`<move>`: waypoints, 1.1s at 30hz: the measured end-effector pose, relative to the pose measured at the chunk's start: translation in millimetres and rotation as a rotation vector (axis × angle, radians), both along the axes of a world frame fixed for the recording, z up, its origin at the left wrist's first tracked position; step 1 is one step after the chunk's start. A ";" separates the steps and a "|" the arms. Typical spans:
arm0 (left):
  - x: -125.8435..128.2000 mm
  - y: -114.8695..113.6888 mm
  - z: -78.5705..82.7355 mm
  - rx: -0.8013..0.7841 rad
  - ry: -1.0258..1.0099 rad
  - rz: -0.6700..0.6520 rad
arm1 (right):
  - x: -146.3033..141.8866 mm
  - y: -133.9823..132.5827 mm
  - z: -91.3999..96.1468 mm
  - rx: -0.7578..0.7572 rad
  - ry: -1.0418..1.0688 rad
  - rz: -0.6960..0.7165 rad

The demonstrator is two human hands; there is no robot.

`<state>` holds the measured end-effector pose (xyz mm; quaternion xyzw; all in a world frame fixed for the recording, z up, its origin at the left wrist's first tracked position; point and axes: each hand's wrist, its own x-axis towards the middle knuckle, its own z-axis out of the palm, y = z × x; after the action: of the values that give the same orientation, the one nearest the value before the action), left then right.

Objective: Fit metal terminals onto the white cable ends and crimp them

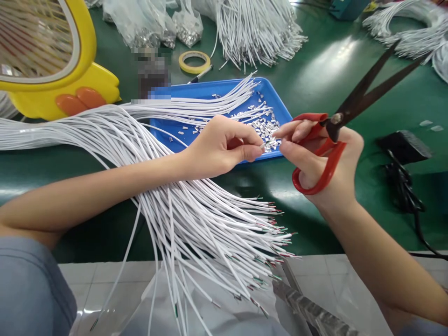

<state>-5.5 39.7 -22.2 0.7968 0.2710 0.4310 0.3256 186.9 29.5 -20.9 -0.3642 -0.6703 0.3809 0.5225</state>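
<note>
Between its thumb and index finger, my left hand (224, 144) pinches the end of a white cable over the blue tray (278, 100). My right hand (336, 163) has a pair of scissors (336, 119) with red handles hooked on it, the dark blades spread and pointing up to the right. Its thumb and fingertips are close to the held cable end; whether they touch it I cannot tell. Beneath my left forearm lies a large bundle of white cables (196, 210), with red and green wires showing at their ends. Small silvery pieces (261, 126) lie scattered in the tray.
A yellow duck-shaped fan (87, 70) stands at the left. Behind the tray are yellow tape (193, 62), a pen (201, 74), bags of metal parts (189, 30) and another cable bundle (259, 32). A black adapter (406, 145) with its cord lies at the right, below coiled cables (381, 23).
</note>
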 end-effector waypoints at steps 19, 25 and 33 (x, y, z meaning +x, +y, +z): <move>2.3 -1.5 4.4 -0.161 -0.025 -0.022 | -4.9 -3.6 0.0 0.036 0.015 0.033; 1.8 -0.7 -0.2 -0.034 -0.038 0.129 | -1.4 13.9 -8.5 0.030 0.033 -0.088; 2.6 -21.1 8.1 0.328 -0.041 -0.086 | 27.0 64.3 -33.8 0.033 -0.135 -0.509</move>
<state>-2.8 18.6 -14.1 0.8411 0.1560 0.4714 0.2146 213.9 93.8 -54.7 -0.5370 -0.5967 0.2011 0.5614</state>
